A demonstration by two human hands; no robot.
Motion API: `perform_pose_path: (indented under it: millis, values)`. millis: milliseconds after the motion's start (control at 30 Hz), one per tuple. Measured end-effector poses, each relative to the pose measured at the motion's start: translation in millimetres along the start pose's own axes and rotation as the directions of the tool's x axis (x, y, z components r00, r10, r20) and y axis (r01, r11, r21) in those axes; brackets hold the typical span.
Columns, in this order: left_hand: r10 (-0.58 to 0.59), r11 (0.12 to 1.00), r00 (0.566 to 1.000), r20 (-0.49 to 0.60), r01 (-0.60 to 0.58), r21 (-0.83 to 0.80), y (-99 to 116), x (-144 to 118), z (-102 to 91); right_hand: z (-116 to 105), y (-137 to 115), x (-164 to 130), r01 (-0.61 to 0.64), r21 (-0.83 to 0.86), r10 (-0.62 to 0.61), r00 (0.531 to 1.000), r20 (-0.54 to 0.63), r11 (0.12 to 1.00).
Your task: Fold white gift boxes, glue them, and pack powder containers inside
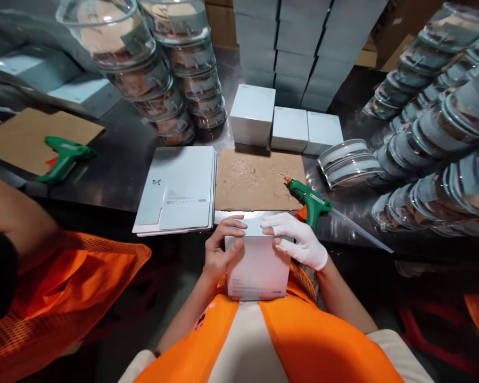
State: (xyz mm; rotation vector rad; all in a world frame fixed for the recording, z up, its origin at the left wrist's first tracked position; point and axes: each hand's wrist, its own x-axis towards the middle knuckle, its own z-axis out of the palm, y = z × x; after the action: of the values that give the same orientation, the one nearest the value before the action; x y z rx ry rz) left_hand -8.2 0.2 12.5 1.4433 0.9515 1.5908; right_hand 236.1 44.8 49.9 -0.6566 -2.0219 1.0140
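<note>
A white cardboard box (257,268) rests close against my body at the table's front edge, with small print near its lower edge. My bare left hand (223,247) grips its left side, the thumb on the face toward me. On the other side, my right hand (297,242), in a white glove with bare fingertips, curls over the box's upper right edge. Just beyond lies a glue-marked cardboard sheet (259,178). A green hot glue gun (313,205) lies at its right, nozzle on the sheet and a clear glue stick trailing behind.
Flat white printed boxes (183,186) are stacked to the left. Three white boxes (253,111) stand behind the sheet, before a tall box stack (293,48). Clear round tubs (199,69) rise at both sides. A co-worker's arm (19,213) and another green glue gun (66,157) are at left.
</note>
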Motion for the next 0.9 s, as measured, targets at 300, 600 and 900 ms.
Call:
perform_pose_path:
  millis: [300, 600, 900]
  values:
    - [-0.157, 0.984, 0.842, -0.516, 0.178, -0.011, 12.2, 34.6, -2.1, -9.8, -15.5, -94.0, -0.67, 0.177, 0.679, 0.734, 0.017, 0.721]
    - [-0.284, 0.93, 0.915, -0.287, 0.335, 0.149, -0.4, 39.0, 8.3, 26.9, -19.7, -76.1, -0.567, 0.37, 0.643, 0.415, -0.643, 0.736]
    - [0.205, 0.726, 0.978, 0.028, -0.171, 0.667, 35.4, 8.2, -9.8, -50.4, -57.4, -72.6, -0.612, 0.08, 0.608, 0.748, -0.266, 0.787]
